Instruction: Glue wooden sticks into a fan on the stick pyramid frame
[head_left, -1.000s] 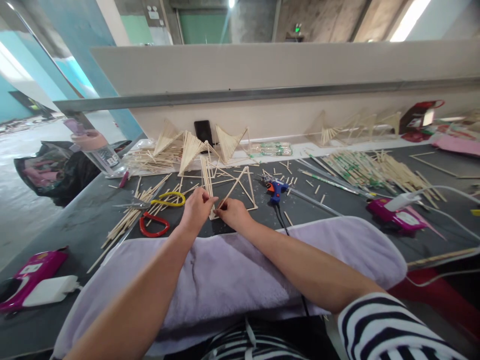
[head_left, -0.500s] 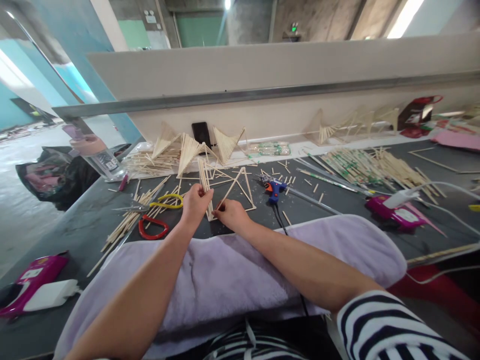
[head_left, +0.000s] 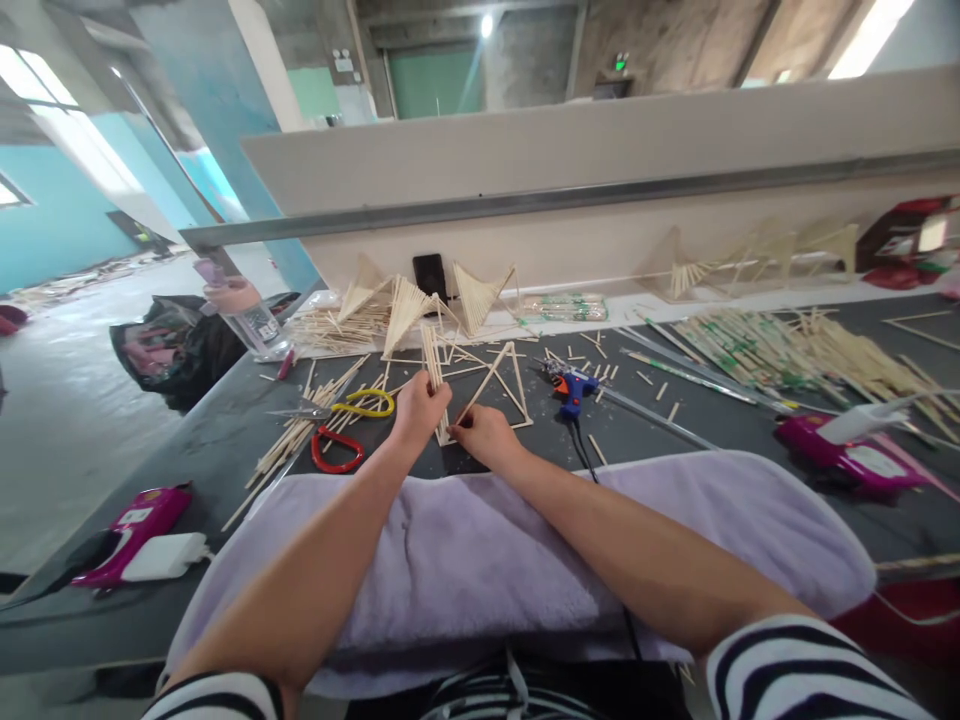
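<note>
My left hand is closed around a small bundle of thin wooden sticks, held upright and leaning slightly. Close beside it, my right hand pinches the near left corner of a stick frame made of joined triangles. The lower ends of the bundle meet that corner; whether they are fixed there I cannot tell. Scissors with one red and one yellow handle lie left of my left hand on loose sticks. A blue glue gun rests right of the frame.
A lilac towel covers the table's front edge. Finished-looking stick models stand along the back by a black phone. At left is a water bottle; magenta power strips lie at both sides. Many sticks are piled at right.
The whole view has shifted, so things appear farther right and a little lower. Both hands keep the same hold on the bundle and the frame.
</note>
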